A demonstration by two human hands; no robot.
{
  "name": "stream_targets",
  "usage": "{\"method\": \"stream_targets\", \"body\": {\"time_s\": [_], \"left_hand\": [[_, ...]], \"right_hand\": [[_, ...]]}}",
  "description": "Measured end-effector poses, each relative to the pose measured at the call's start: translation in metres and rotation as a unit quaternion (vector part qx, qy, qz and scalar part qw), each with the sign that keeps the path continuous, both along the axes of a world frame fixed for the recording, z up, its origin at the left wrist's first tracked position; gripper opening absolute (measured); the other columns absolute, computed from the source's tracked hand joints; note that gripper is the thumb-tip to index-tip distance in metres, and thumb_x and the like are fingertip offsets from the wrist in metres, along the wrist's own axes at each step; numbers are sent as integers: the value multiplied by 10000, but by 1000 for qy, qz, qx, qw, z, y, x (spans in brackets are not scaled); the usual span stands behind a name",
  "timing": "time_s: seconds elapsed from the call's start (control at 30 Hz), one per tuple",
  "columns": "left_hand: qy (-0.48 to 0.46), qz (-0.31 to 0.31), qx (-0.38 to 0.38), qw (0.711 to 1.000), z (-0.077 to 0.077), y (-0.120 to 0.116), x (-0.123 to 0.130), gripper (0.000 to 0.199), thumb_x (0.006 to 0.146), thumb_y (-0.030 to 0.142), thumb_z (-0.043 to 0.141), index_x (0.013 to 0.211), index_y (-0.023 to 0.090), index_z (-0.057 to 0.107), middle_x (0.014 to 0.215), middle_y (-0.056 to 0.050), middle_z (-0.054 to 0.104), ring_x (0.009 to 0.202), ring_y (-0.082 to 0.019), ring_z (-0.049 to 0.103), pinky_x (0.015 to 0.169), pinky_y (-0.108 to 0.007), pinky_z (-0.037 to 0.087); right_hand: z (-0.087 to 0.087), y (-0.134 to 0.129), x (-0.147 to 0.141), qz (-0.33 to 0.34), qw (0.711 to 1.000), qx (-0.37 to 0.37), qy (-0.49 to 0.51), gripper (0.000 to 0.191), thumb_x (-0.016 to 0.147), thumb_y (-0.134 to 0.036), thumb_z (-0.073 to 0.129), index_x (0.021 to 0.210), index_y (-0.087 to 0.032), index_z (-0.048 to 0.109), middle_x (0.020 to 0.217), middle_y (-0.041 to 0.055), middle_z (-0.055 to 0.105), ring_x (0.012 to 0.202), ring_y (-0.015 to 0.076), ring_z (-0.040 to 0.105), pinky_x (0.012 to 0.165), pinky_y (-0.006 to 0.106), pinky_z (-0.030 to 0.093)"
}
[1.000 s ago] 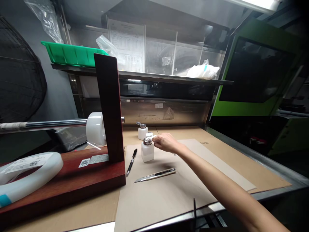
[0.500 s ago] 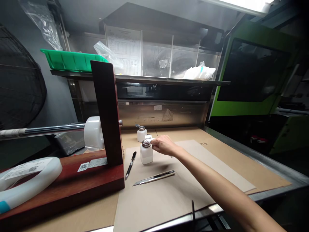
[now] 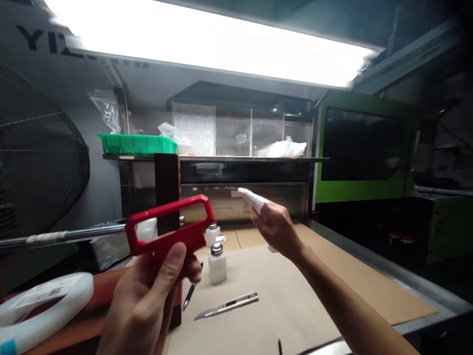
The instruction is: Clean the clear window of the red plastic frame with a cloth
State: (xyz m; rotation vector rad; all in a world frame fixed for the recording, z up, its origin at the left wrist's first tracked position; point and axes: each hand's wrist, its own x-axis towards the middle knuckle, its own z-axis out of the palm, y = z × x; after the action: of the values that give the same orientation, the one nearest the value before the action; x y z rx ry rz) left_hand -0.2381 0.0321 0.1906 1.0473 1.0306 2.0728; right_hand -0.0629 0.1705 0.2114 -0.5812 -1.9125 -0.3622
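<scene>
I take the front bottle (image 3: 218, 269) on the surface (image 3: 277, 296) as the centre of the clock, as the view shows it. The rear bottle (image 3: 213, 236) stands near twelve, the pen (image 3: 189, 297) lies at seven, and the cutter (image 3: 228, 305) between five and six. At eight, the left hand (image 3: 148, 296) holds the frame (image 3: 186, 241) before the stand (image 3: 166, 180); the roll (image 3: 79, 296) lies on this stand, between eight and nine. At two is the right hand (image 3: 275, 224), with the cloth (image 3: 253, 198) on its finger. Behind, at twelve (and higher), the shelf (image 3: 229, 159) carries the tray (image 3: 137, 145) at eleven and the bag (image 3: 287, 149) at one.
</scene>
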Motion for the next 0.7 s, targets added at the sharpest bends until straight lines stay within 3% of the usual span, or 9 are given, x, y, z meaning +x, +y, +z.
{"method": "stream_targets", "body": {"time_s": [0.07,0.13,0.3,0.47,0.7], "left_hand": [[19,-38,65,997,33,7,8,261,660,300,782,798,144,625,598,20,682,559,-100,615,563,-178,504],[49,-50,118,991,57,7,20,214,703,264,740,815,122,626,607,19,685,560,-81,615,571,-153,500],[130,-72,226,963,98,0,52,170,757,249,663,794,84,643,598,9,666,535,-69,603,526,-137,484],[173,-70,269,945,119,-12,72,177,771,240,613,735,67,628,553,17,649,518,-67,596,533,-168,488],[212,-99,211,949,125,-24,78,211,720,348,694,766,145,659,605,25,677,571,-105,619,580,-195,512]], "right_hand": [[22,-27,17,41,994,90,54,338,906,-180,402,1188,-131,583,746,26,567,531,106,415,539,238,388],[40,-49,32,41,985,158,63,435,905,-133,393,1333,-164,464,759,11,532,533,101,412,533,233,395],[72,-85,57,-16,960,277,37,451,938,-183,364,1387,-215,383,742,10,484,561,112,470,533,225,411],[86,-104,74,-94,935,342,15,301,965,-233,327,1112,-161,580,693,5,445,500,95,380,436,231,301],[99,-124,83,-163,900,403,18,291,947,-199,381,826,-140,639,682,2,479,495,86,339,411,233,276]]}}
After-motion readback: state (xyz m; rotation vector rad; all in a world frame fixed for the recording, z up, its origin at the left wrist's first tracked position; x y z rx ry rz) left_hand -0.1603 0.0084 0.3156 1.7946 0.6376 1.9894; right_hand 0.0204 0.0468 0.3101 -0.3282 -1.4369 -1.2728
